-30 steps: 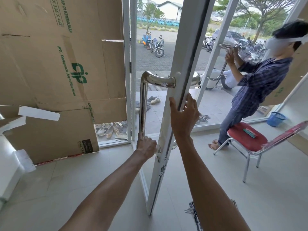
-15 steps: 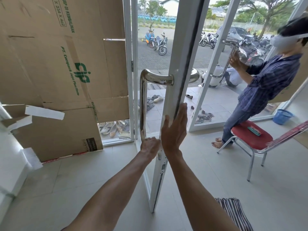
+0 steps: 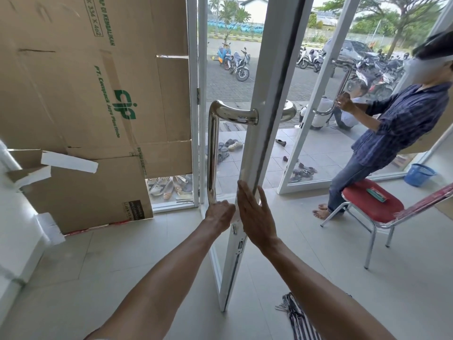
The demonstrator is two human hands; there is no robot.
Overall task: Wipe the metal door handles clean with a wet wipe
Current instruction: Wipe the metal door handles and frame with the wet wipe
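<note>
Blue basket [image 3: 422, 168]: on the floor at 3 o'clock of the view, beside the far frame; what is in it cannot be seen.
Red chair [image 3: 360, 208]: at 4 o'clock from the basket's side of the room; a flat green packet [image 3: 376, 194] lies on its seat.
Door handle [image 3: 212, 153]: at the middle of the view, on the open white door [image 3: 251, 153]. It is a polished steel bar standing upright and bending at the top toward 3 o'clock into the frame.
Handle's look: bright and mirror-like, with reflected streaks along the bar and a glossy curve at the bend.
Left hand [image 3: 220, 213]: fingers clenched round the bar's lowest part, so the rest of the bar rises toward 12 o'clock from the fist.
Wet wipe: hidden; whether it is inside the fist cannot be told.
Right hand [image 3: 255, 217]: released, fingers straight, palm laid flat on the door's edge, just beside the left fist at its 3 o'clock.
Second handle [image 3: 343, 79]: at 2 o'clock, on the far door; another person's hand [image 3: 345, 103] grips its lower part.
Cardboard [image 3: 85, 94]: covers the glass at 9 o'clock.
Striped cloth [image 3: 297, 317]: on the floor at 6 o'clock.
</note>
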